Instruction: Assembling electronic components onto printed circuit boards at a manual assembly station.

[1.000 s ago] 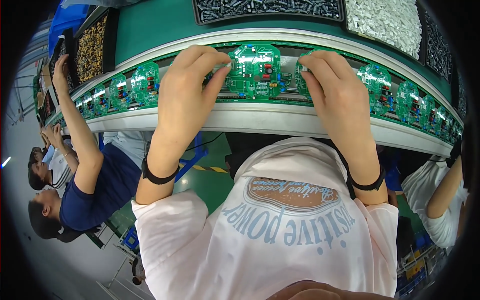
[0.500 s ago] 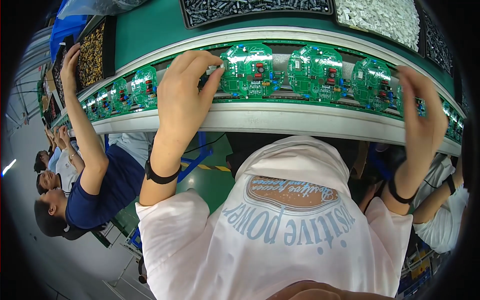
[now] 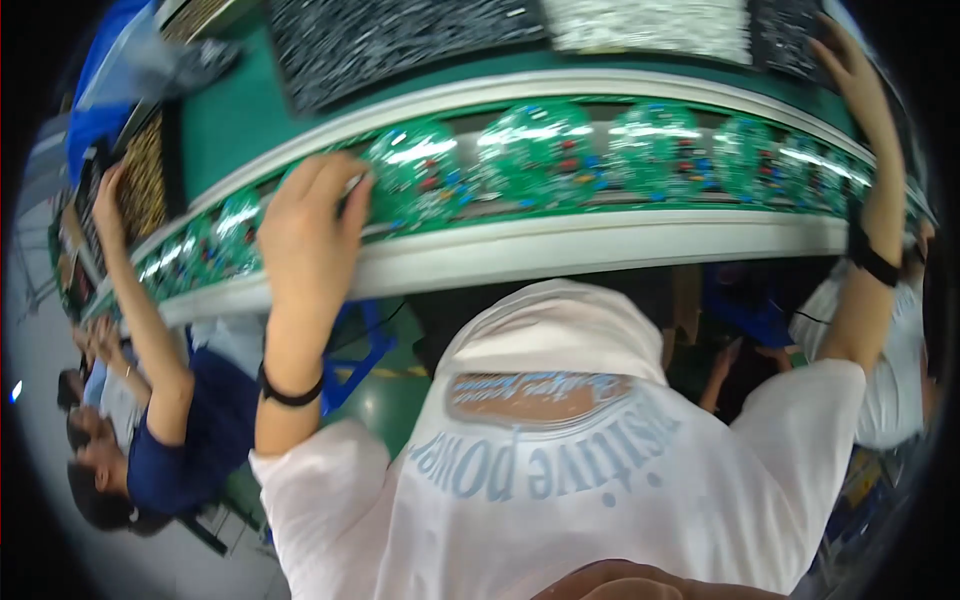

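Observation:
My left hand [image 3: 315, 215] hovers over the conveyor rail, closed in a pinch beside a green circuit board [image 3: 415, 175]. A small dark bit shows at its fingertips, too blurred to name. Out at the far right, my right hand [image 3: 852, 70] reaches up to the edge of a tray of dark small parts [image 3: 790, 35]; its fingers are apart and nothing shows in them. Several more green boards with red and blue components, such as a middle board [image 3: 535, 155], stand in a row along the rail, smeared by motion.
Beyond the rail lie a wide tray of black parts [image 3: 400, 45] and a heap of white parts [image 3: 650, 28]. A clear plastic bag [image 3: 150, 65] sits at the far left, near a bin of yellowish parts [image 3: 145, 180]. A co-worker in dark blue [image 3: 190, 430] reaches over the line at left.
My right hand has gone from above the boards up and outward to the dark parts tray. My left hand sits further left in view, still pinched. The whole view has shifted and blurred.

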Motion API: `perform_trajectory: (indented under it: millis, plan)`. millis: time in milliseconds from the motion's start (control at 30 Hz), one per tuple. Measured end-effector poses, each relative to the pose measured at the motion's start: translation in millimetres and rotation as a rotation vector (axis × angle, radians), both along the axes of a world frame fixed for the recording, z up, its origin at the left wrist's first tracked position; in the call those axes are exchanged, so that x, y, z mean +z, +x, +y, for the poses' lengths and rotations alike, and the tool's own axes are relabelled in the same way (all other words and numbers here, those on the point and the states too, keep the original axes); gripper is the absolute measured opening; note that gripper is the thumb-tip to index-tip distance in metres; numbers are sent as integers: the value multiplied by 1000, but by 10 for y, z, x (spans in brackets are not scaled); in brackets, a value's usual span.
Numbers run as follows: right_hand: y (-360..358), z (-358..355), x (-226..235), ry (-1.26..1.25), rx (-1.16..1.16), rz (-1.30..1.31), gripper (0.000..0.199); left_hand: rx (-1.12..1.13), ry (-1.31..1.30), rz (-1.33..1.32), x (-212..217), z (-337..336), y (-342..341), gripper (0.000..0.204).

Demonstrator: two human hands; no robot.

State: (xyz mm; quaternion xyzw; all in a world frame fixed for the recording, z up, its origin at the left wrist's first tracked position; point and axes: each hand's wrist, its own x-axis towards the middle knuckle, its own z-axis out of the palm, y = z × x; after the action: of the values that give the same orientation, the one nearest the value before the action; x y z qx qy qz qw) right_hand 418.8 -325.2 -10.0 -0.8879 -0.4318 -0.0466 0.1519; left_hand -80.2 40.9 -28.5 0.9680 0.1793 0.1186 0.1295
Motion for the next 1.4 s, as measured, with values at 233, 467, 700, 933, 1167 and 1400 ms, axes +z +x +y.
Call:
perform_trajectory:
  millis: [233, 467, 700, 933, 1167, 1400]
  plan:
    - [-322, 494, -62, 141, -174, 19, 26, -15, -19, 8, 7, -1, -49, 12]
    - [-284, 483, -90, 231, -113, -88, 18, -71, 99, 87, 160, -43, 70, 11]
    - [-445, 539, 36, 346, -152, 146, 13, -99, 102, 116, 421, -109, 329, 11]
    - [-980, 736, 271, 470, -69, 449, 12, -210, -165, -35, 473, -284, 534, 21]
    - [-2235, 1153, 298, 327, 266, 1354, 15, -289, -590, -217, 489, -643, 763, 44]
    - [-2653, 1415, 158, 200, 229, 1774, 13, -506, -418, -306, 379, -605, 700, 34]
